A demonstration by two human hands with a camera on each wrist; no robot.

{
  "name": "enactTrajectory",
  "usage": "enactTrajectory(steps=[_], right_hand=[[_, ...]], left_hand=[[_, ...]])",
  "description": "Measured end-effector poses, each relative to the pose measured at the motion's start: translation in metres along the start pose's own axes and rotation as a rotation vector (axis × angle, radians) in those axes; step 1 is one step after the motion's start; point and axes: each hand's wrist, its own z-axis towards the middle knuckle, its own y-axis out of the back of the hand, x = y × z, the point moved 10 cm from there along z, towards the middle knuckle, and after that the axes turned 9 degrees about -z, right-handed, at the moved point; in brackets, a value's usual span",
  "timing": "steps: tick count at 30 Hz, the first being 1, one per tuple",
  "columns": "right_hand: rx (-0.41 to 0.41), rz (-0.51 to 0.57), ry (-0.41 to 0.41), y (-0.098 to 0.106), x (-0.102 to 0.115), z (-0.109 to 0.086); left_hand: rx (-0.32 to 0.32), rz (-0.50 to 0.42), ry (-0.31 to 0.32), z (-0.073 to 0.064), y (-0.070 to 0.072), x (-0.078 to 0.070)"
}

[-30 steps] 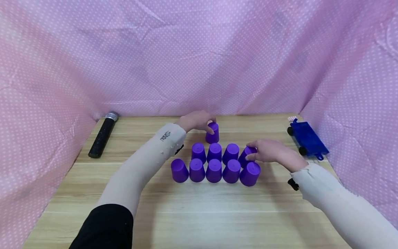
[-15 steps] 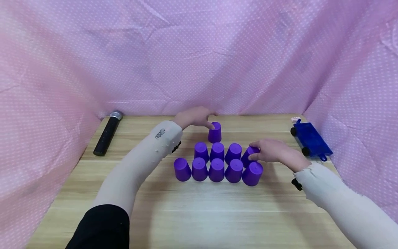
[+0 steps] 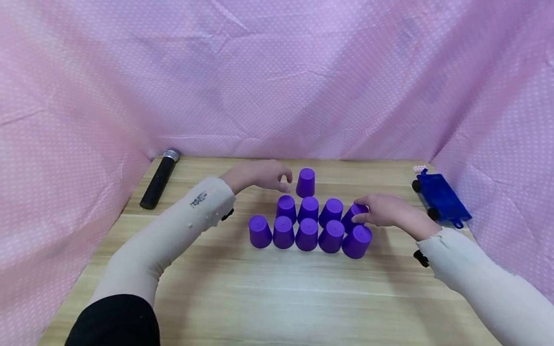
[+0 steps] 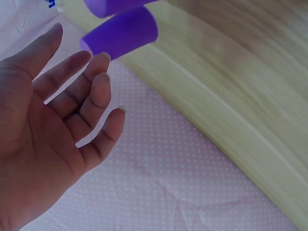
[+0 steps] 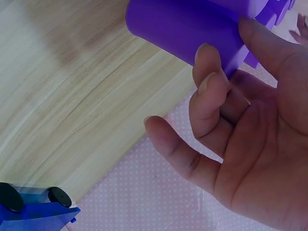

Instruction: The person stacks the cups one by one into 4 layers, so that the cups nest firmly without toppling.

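Upside-down purple cups stand in rows on the wooden table: several in the front row (image 3: 307,236), several in a row behind it (image 3: 309,209), and a lone cup (image 3: 306,182) at the back. My left hand (image 3: 264,174) hovers just left of the lone cup, fingers loosely bent and holding nothing; in the left wrist view that cup (image 4: 122,33) shows past the fingertips. With fingers and thumb, my right hand (image 3: 383,210) grips the top of the right-end cup (image 3: 354,216) of the second row. The right wrist view shows this cup (image 5: 178,33) between thumb and fingers.
A black microphone (image 3: 160,181) with a silver head lies at the table's left. At the right edge sits a blue toy trailer (image 3: 443,197) with black wheels, a small pinkish-white item (image 3: 420,168) behind it. Pink dotted cloth (image 3: 277,81) hangs around the table (image 3: 277,298).
My left hand has let go of the lone back cup and drawn away to the left. My right hand keeps its grip on its cup. The whole head view has shifted slightly.
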Motion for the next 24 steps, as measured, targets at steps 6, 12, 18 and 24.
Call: enactTrajectory(steps=[6, 12, 18, 24], right_hand=[[0.005, 0.006, -0.003, 0.0, -0.001, -0.001], [0.0, -0.003, 0.002, -0.001, 0.001, 0.0], [0.0, -0.005, -0.002, -0.001, 0.0, 0.0], [-0.002, -0.013, -0.008, -0.001, -0.002, 0.0]], left_hand=[[0.003, 0.015, -0.043, -0.011, -0.015, -0.004], [-0.007, 0.045, -0.061, -0.011, -0.026, -0.004], [0.002, 0.061, -0.048, -0.009, -0.033, -0.003], [-0.009, 0.069, -0.063, -0.008, -0.035, -0.003]])
